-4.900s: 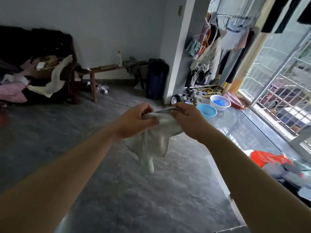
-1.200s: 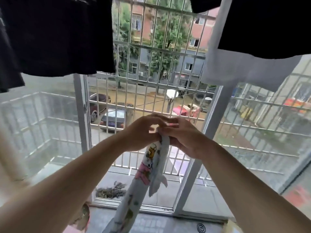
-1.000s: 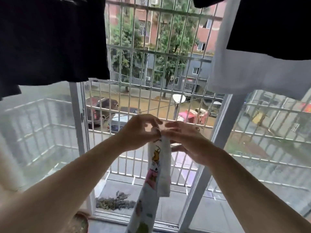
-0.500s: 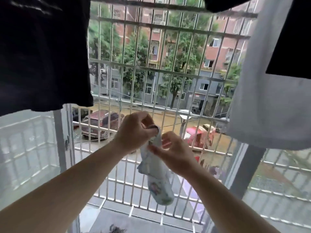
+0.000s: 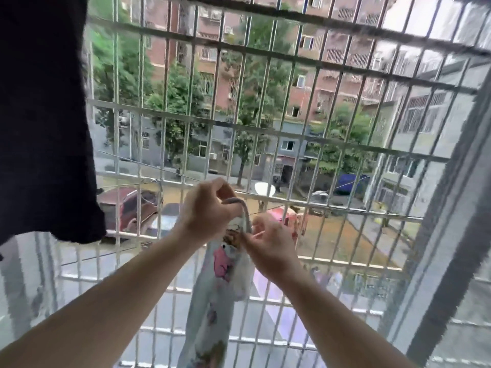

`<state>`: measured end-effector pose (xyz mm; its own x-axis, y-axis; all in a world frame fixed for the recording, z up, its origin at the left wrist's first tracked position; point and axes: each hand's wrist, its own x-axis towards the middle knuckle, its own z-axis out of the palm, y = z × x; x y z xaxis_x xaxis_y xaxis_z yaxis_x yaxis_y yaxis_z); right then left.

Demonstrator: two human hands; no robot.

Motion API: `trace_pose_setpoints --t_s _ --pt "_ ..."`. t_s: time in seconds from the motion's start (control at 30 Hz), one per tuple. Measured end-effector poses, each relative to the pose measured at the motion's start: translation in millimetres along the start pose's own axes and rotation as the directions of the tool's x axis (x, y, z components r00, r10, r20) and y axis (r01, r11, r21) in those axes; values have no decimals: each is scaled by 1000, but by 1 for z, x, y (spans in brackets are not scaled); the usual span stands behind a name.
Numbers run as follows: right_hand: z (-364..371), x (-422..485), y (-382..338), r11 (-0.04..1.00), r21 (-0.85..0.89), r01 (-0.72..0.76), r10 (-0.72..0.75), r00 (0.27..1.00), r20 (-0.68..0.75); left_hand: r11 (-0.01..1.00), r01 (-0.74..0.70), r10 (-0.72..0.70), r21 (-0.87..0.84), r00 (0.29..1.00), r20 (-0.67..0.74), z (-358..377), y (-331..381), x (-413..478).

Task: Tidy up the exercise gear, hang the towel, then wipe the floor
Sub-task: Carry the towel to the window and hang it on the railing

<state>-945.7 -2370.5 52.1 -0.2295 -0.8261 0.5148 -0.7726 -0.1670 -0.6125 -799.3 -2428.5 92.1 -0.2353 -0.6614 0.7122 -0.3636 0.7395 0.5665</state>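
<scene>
A pale towel [image 5: 212, 301] with pink cartoon prints hangs down in front of me at the middle of the head view. My left hand [image 5: 207, 211] grips its top, where a grey loop of the cloth arches over the fingers. My right hand [image 5: 268, 245] pinches the towel's upper edge just to the right and slightly lower. Both hands are held up close to the white window grille [image 5: 265, 134]. The towel's lower end runs out of the frame's bottom.
A black garment [image 5: 42, 115] hangs at the left, close to my left arm. A grey window frame post [image 5: 451, 208] slants down the right side. Beyond the grille lie a street, parked cars and buildings.
The view has tilted upward and the white garment at the right has left the frame. The towel now hangs longer below my hands, and both hands have shifted slightly along its top.
</scene>
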Motion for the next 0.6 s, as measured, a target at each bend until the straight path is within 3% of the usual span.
trace_pose_setpoints --t_s 0.2,0.4,0.6 --pt "12 47 31 989 -150 -15 7 998 -59 998 61 -61 -14 998 -15 -2 -44 29" --pt "9 100 73 998 -60 32 -33 999 -28 993 114 -117 -36 990 -81 14 -85 67" --pt "-3 157 108 996 68 65 -56 992 -116 995 99 -101 -31 991 -88 46 -112 110"
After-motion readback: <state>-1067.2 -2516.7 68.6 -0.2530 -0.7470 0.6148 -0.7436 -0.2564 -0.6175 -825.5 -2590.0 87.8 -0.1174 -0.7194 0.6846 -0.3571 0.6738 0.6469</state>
